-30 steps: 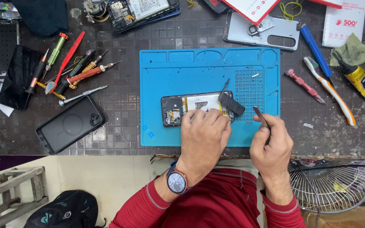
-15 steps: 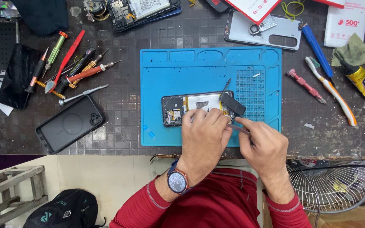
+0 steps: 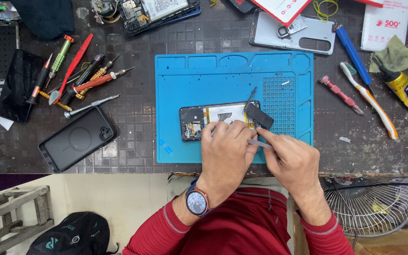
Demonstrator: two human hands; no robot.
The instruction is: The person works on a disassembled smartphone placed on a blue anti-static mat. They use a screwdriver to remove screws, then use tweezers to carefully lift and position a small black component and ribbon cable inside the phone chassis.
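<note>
1. Our left hand (image 3: 226,153): palm down, fingers curled, pressing the opened phone (image 3: 213,120) onto the blue mat (image 3: 190,89).
2. Our right hand (image 3: 291,163): fingertips pinched on thin tweezers (image 3: 259,143), tips pointing at the phone's lower edge.

Blue mat (image 3: 204,80), red sleeves (image 3: 175,226), black phone case (image 3: 77,139), yellow glue bottle (image 3: 404,89)

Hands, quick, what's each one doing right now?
Left hand: closed down on the opened phone, pinning it to the blue mat.
Right hand: pinching thin metal tweezers, tip toward the phone.
</note>
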